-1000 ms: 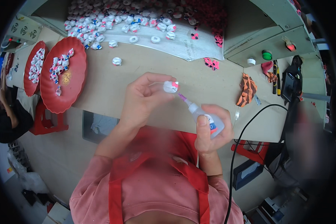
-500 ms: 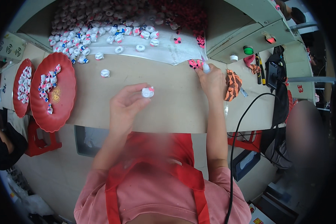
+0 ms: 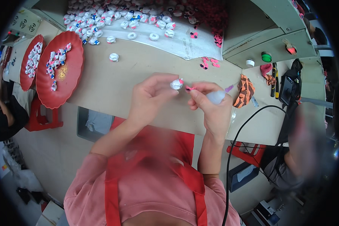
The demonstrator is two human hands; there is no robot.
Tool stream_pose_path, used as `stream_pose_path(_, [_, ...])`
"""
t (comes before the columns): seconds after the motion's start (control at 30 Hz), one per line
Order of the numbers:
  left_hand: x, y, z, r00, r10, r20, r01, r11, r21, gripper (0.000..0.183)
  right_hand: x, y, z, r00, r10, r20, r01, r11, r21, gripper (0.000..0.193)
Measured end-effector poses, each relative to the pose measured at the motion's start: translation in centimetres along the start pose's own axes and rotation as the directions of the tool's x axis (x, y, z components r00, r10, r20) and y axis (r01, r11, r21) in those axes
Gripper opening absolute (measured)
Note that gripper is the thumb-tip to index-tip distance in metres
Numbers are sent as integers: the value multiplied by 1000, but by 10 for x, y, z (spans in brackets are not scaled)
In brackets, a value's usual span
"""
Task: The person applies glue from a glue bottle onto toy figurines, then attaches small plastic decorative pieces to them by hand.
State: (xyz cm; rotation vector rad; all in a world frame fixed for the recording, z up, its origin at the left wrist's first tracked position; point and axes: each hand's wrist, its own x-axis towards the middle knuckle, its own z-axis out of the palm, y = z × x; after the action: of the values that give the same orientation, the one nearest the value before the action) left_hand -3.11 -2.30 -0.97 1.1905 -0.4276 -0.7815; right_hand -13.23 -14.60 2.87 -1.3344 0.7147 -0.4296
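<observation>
Between the thumb and fingers of my left hand [image 3: 147, 98] is a small white figure part [image 3: 176, 84] with a pink patch on it. My right hand [image 3: 216, 116] pinches a tiny pink-and-black piece [image 3: 189, 89] just to the right of that part; a narrow gap separates the two. A translucent white dropper bottle [image 3: 216, 97] with a purple tip [image 3: 229, 88] lies across the same hand, its tip pointing right. Beyond, on the table, are several loose pink-and-black pieces [image 3: 204, 64]. One white part [image 3: 114, 57] lies alone to the left.
Two red scalloped trays [image 3: 79, 49] with small figures stand at the left. A heap of white parts [image 3: 113, 17] covers a white sheet [image 3: 177, 45] at the back. Right are an orange-and-black cloth [image 3: 244, 91], a cable [image 3: 233, 150] and a green button [image 3: 266, 57].
My right hand has come back from the pink pieces toward my left hand, bringing one piece and the bottle. My left hand has shifted right and slightly away with the white part.
</observation>
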Motion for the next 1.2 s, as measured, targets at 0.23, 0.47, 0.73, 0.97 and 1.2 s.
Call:
stream_pose_path(0.23, [-2, -1, -5, 996, 91, -17, -92, 995, -30, 29, -1, 3, 17, 997, -58, 40, 64, 983, -172, 8])
stream_pose_path(0.47, [-7, 18, -10, 992, 122, 22, -122, 992, -25, 24, 3, -4, 21, 999, 32, 11, -28, 956, -291, 12])
stream_pose_path(0.73, [-4, 14, -11, 1000, 10, 11, -9, 993, -120, 28, 3, 4, 26, 998, -48, 37, 53, 988, -143, 15])
stream_pose_path(0.97, [-5, 14, -11, 996, -74, -47, 68, 991, -115, 26, 4, 8, 22, 996, -66, 66, 76, 983, -169, 12])
stream_pose_path(1.2, [-13, 21, -16, 998, -36, -52, 26, 984, -177, 25, -5, 17, 35, 969, -234, 79, 246, 945, -216, 10])
